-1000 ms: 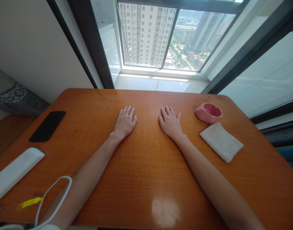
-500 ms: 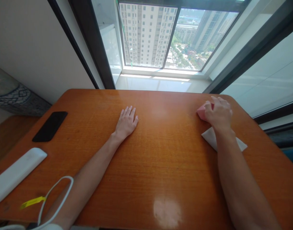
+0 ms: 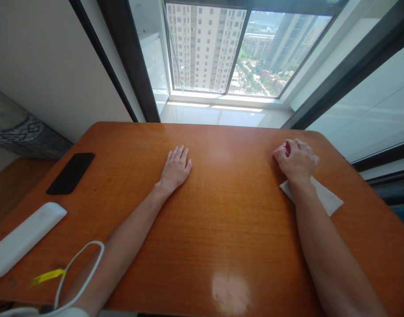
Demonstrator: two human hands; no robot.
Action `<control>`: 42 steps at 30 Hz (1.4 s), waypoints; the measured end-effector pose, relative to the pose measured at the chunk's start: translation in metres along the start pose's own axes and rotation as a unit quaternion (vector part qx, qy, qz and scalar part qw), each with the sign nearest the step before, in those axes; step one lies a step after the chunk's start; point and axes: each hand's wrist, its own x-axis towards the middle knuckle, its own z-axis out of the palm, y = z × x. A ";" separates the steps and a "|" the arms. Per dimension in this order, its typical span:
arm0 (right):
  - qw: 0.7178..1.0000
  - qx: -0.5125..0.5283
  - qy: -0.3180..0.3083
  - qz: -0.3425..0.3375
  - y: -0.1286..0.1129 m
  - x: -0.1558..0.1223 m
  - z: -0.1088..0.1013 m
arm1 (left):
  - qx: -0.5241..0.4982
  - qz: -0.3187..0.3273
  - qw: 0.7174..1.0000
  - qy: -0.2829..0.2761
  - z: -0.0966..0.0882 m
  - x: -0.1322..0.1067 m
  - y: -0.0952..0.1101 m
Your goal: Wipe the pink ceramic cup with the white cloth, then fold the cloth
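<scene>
Right hand (image 3: 296, 162) covers the pink dish (image 3: 279, 152) (barely showing), left hand (image 3: 176, 168) well apart.

Pink ceramic ashtray (image 3: 279, 152), mostly hidden, clasped under the right hand (image 3: 296, 160)

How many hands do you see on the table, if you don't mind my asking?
2. The left hand lies flat near the middle of the table; the right hand is closed over a pink dish at the far right, above a napkin. Neither is hidden.
</scene>
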 end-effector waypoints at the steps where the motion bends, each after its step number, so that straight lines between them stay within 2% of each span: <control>1: 1.000 -0.001 0.004 0.002 0.000 0.000 0.001 | -0.001 0.001 1.000 0.000 0.000 0.000 0.000; 19: 1.000 0.007 0.006 0.003 -0.002 -0.003 0.002 | -0.011 0.005 1.000 0.004 0.002 0.000 -0.001; 35: 1.000 0.002 -0.007 -0.007 -0.016 -0.008 0.002 | -0.012 0.006 1.000 0.005 0.001 0.000 0.000; 42: 0.999 0.023 -0.005 -0.036 -0.025 -0.012 -0.001 | -0.011 0.007 1.000 0.006 0.001 0.000 0.000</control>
